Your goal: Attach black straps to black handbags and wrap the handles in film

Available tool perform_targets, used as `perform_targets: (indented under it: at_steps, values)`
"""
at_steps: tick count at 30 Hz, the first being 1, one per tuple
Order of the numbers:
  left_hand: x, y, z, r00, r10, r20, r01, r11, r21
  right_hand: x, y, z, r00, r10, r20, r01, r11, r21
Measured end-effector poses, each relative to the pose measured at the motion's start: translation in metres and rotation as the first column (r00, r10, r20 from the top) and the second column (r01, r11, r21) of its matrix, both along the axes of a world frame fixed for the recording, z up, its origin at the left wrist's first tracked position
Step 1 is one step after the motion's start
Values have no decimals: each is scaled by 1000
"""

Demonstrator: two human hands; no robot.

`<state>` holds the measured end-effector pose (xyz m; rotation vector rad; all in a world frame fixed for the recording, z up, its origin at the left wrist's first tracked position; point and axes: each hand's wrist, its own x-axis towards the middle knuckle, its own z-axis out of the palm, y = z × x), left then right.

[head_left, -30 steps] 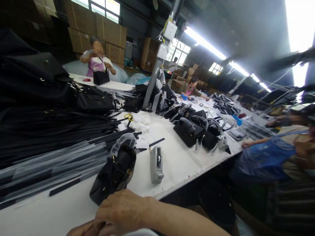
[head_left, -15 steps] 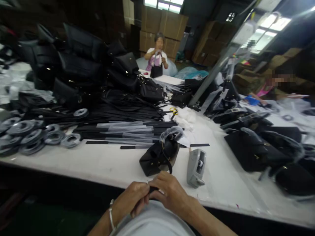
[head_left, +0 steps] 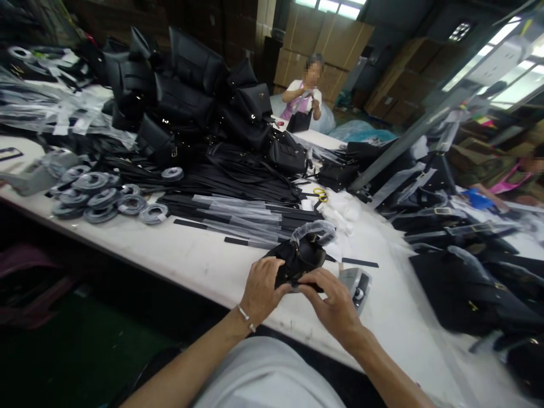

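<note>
A small black handbag (head_left: 312, 255) rests on the white table, its handle (head_left: 314, 229) wrapped in clear film. My left hand (head_left: 261, 286), with a bracelet at the wrist, is closed around the bag's near left side, thumb pointing inward. Opposite it, my right hand (head_left: 334, 300) pinches a dark edge at the bag's near side. Whether that edge is bag body or a strap is hard to tell. Just right of the bag, partly behind my right hand, stands a grey tape dispenser (head_left: 360, 286).
Rolls of grey tape (head_left: 100, 195) lie at the left. Black straps (head_left: 238, 212), partly film-wrapped, spread beyond the bag. Black handbags are heaped behind (head_left: 187, 102) and at the right (head_left: 450, 289). Yellow scissors (head_left: 321, 195) lie mid-table. A co-worker (head_left: 304, 99) handles a bag across.
My hands have moved forward from close to my body, where they held a small black piece, onto the near side of the handbag. The view has turned left.
</note>
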<state>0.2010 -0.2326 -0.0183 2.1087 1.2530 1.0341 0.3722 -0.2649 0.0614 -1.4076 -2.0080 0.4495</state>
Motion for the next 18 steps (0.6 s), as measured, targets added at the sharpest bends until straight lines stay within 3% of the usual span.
perform_targets:
  at_steps: [4,8,13,18]
  values:
    - [28,15,-13,990,51,-132,-47,999,26,-3,11,5,998,-64,-25,64,998,5]
    - [33,23,-19,978,104,-183,-96,994,48,1,24,1,996,-84,-38,84,996,4]
    - [25,26,-28,987,140,-73,-134,987,86,13,38,-16,997,-65,48,64,997,35]
    - [20,23,-40,993,84,81,-87,996,34,15,49,-35,985,49,167,-62,995,72]
